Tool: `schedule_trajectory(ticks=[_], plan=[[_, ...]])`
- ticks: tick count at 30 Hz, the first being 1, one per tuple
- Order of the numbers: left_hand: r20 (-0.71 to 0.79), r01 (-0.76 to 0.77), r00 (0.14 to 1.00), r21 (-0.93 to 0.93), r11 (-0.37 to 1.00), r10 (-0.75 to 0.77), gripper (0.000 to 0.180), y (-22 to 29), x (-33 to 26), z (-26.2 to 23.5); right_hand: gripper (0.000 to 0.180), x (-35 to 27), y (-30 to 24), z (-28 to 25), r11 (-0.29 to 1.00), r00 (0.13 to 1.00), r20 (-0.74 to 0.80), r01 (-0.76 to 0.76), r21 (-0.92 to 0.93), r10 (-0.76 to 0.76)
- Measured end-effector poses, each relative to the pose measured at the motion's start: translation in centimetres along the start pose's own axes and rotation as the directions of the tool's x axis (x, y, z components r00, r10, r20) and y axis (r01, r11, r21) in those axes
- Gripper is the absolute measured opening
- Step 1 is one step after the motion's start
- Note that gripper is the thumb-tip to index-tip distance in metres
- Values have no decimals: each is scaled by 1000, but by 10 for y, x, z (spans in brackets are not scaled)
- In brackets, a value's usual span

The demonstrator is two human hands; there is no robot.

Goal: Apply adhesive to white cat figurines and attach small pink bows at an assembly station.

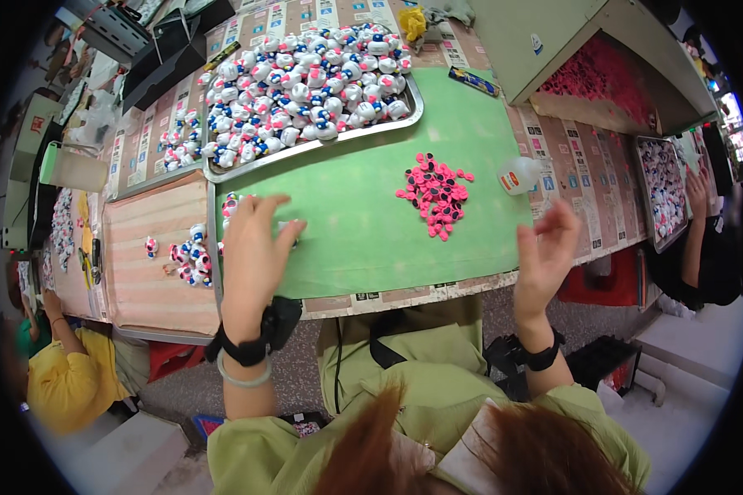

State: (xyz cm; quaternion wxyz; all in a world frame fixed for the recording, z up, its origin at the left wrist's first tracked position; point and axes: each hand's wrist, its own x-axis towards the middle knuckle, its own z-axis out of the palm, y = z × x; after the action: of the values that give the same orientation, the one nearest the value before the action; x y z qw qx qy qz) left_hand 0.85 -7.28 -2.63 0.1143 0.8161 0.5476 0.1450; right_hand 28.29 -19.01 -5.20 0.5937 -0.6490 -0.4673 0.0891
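Observation:
My left hand [256, 243] is over the left edge of the green mat [338, 247], its thumb and fingers apart. Small white, blue and pink figures [231, 203] lie beside and partly behind it. A bit of white and blue shows by its thumb; I cannot make out whether it touches. My right hand [546, 256] is raised over the mat's front right corner, with fingers loosely bent, thumb apart, and nothing visible in it. Between the hands lies a pile of small pink pieces with black spots [434, 196]. A white squeeze bottle [520, 176] stands beyond my right hand.
A metal tray [322, 147] heaped with figures spans the far side. Left of the mat, a cloth-lined tray [153, 280] holds several figures. A beige box [586, 49] with pink pieces inside stands far right. Co-workers sit at both sides.

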Motion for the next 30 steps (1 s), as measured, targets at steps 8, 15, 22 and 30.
schedule_trajectory(ticks=[8,15,22,30], plan=[[-51,-39,998,-229,973,28,31,19,94,19,55,50,32,6,982,977,118,-168,-84,178],[6,70,997,-513,856,-77,30,24,80,10,33,56,41,-5,919,920,228,-359,165,319],[373,374,927,-928,8,-31,44,68,-6,-7,42,23,-42,-6,582,732,508,-676,453,454],[385,363,913,-917,-162,-132,38,90,-45,29,41,-11,-61,0,858,866,481,-345,380,135]])
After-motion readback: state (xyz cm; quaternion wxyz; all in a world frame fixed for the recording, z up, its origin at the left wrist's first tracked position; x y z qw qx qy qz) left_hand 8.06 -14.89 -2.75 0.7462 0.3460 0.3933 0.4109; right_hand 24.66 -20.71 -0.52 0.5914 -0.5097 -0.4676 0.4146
